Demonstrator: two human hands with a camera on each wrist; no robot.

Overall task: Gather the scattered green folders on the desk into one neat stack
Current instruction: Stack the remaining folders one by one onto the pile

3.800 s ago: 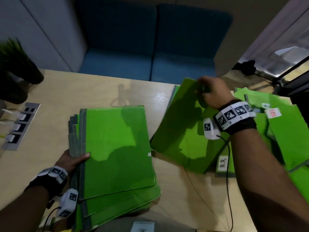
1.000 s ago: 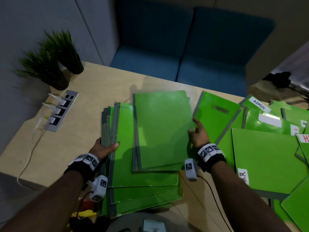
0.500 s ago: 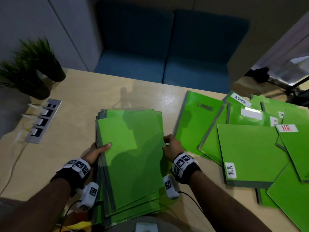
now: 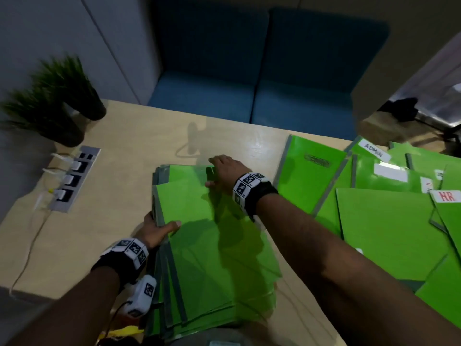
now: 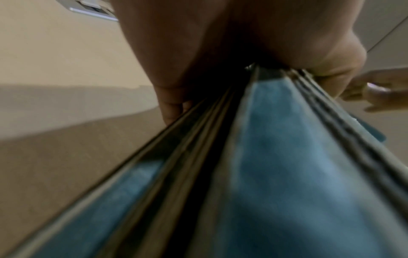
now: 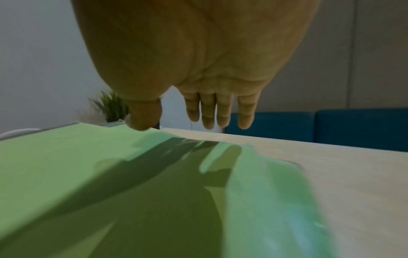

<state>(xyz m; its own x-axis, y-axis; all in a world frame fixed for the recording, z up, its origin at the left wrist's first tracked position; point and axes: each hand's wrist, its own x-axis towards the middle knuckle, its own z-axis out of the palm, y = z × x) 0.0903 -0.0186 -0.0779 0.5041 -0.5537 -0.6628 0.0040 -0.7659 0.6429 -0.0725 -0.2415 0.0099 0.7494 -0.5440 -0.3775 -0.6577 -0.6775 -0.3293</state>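
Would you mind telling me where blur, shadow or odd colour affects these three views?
Head view: the potted plants are smeared by motion, and the forearms shade the stack of green folders. Left wrist view: the folder spines are blurred and look blue. Right wrist view: finger shadows fall across the soft-focus top folder.

The left hand (image 5: 232,52) is gripping the edge of the folder stack (image 5: 276,174), whose layered, blurred spines are running away from the camera. A finger (image 5: 172,108) is curling under the stack and the thumb (image 5: 373,90) is lying on the other side. The desk (image 5: 66,122) is stretching off left, a power strip (image 5: 92,8) showing near the top edge.
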